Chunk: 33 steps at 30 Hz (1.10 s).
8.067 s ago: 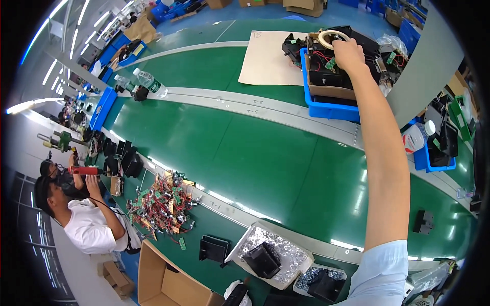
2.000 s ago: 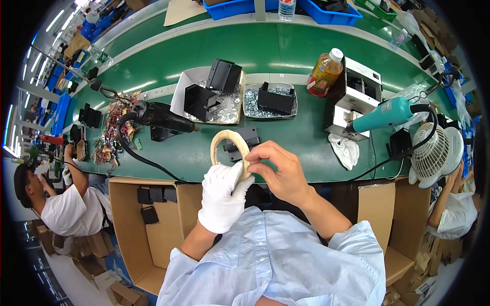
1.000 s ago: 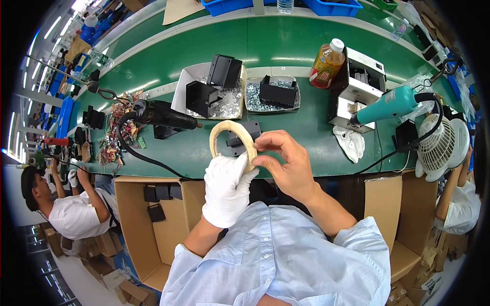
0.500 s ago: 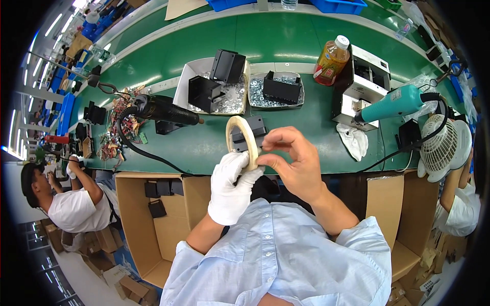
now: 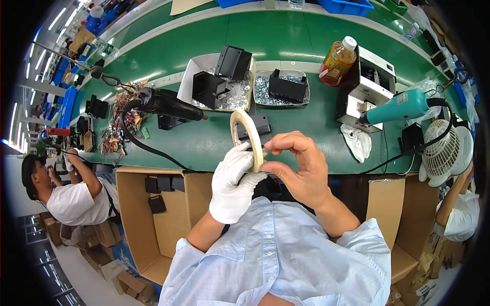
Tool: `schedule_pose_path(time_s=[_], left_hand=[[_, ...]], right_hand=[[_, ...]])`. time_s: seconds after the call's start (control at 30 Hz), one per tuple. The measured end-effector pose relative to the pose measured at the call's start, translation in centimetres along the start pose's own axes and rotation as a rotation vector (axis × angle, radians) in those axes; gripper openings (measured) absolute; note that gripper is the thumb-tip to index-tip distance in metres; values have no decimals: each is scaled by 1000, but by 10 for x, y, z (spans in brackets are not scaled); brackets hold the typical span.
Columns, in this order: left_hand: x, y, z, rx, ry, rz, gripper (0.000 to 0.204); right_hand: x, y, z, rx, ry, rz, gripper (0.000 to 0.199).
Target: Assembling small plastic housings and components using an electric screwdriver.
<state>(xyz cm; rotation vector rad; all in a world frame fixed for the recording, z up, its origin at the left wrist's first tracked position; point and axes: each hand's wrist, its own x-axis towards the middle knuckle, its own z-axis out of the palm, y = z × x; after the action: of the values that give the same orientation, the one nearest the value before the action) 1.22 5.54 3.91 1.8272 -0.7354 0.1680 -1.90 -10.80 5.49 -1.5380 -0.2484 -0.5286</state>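
A narrow, cream-coloured roll of tape (image 5: pixel 249 133) stands on edge between my hands, in front of my chest and over the near edge of the bench. My left hand (image 5: pixel 232 183), in a white glove, is closed around the roll's lower part. My bare right hand (image 5: pixel 306 171) comes at it from the right, its fingers curled and its thumb and index fingertips on the roll's outer rim. Behind the roll a dark grey bracket-like part (image 5: pixel 261 125) lies on the green bench, partly hidden.
Open boxes of washers (image 5: pixel 240 97) and nuts (image 5: pixel 262 87) hold black metal brackets. A black power screwdriver (image 5: pixel 173 105) and wires (image 5: pixel 125 122) lie left. A drink bottle (image 5: pixel 337 64), white machine (image 5: pixel 365 97), teal screwdriver (image 5: pixel 400 106) and fan (image 5: pixel 441 148) stand right. Cardboard boxes (image 5: pixel 140 224) flank me; a co-worker (image 5: pixel 79 201) sits left.
The view has shifted slightly, moving the bench things a little to the right. The roll tilts a bit more, and my right thumb and fingers have shifted slightly along its rim.
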Motion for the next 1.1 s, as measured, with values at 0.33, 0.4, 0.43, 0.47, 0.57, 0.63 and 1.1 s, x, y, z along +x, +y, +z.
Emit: schedule_pose_path(time_s=[0.33, 0.4, 0.43, 0.47, 0.57, 0.63, 1.1], left_hand=[[9, -1, 0, 32, -5, 170, 36], [13, 1, 1, 70, 25, 228, 36], [13, 2, 1, 89, 40, 257, 36], [13, 3, 2, 89, 40, 255, 36], [8, 8, 2, 83, 46, 177, 36], [7, 12, 2, 81, 48, 149, 36], [3, 24, -14, -288, -195, -276, 27]], right_hand=[[-4, -2, 4, 101, 45, 62, 37], [-5, -6, 4, 188, 31, 156, 38], [-6, -6, 4, 232, 25, 203, 38], [-6, -6, 4, 232, 25, 205, 38], [-7, -3, 2, 236, -4, 225, 40], [-7, -2, 1, 237, -14, 233, 41], [4, -3, -5, 99, 36, 188, 43]])
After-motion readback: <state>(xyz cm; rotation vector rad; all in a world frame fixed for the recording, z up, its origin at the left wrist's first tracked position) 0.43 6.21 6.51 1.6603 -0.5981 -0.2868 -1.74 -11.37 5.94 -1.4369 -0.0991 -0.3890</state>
